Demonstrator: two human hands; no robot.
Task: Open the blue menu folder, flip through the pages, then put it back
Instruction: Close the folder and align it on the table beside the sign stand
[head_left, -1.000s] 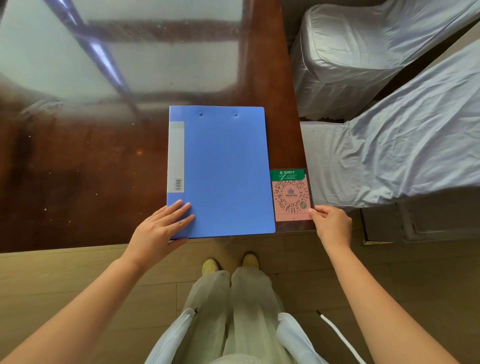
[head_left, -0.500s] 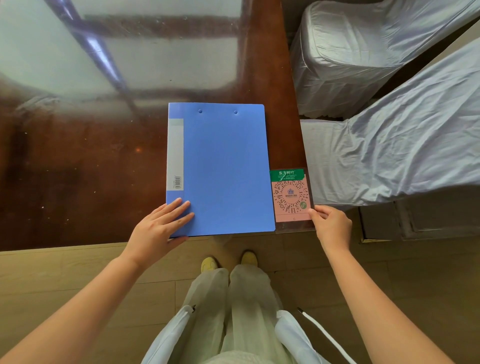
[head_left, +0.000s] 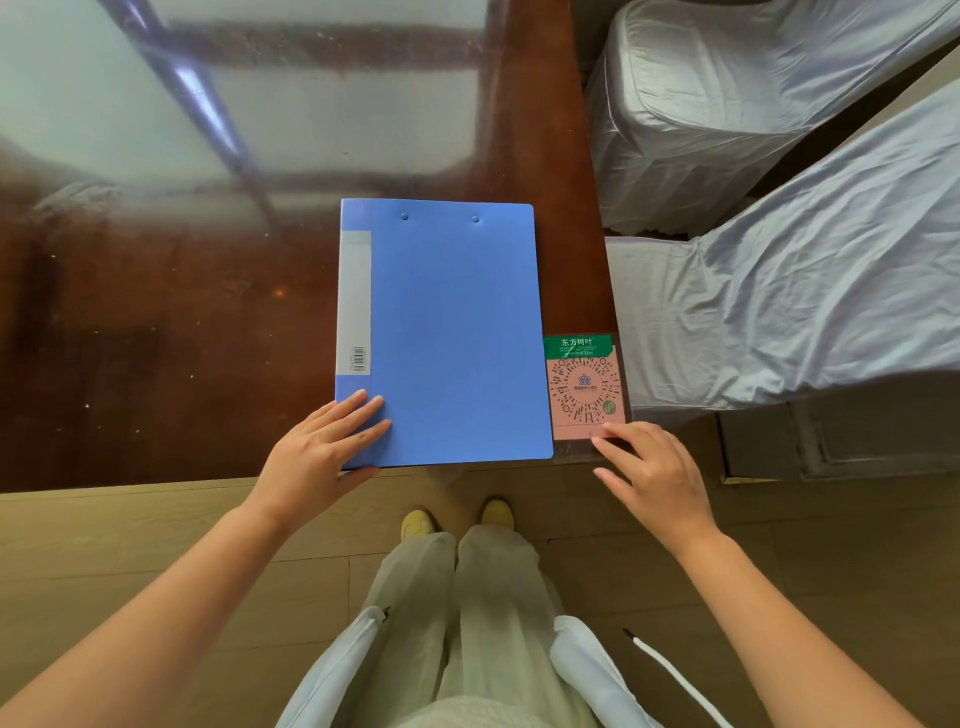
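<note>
The blue menu folder lies shut and flat at the near edge of the desk, close to its near right corner, a smooth matte plastic rectangle with rounded corners, two small rivets by its far edge and a pale grey label strip down its left side. The desk is dark reddish wood under a glossy glass sheet that mirrors a window. The left hand rests on the folder's near left corner, its grip wide, fingers spread flat, holding nothing. Just beside the folder on the right lies a pink card with a green header in a clear sleeve. The right hand, grip wide too, touches the card's near edge with its fingertips. Wrinkled silvery fabric covers the chairs beyond the desk's right edge.
</note>
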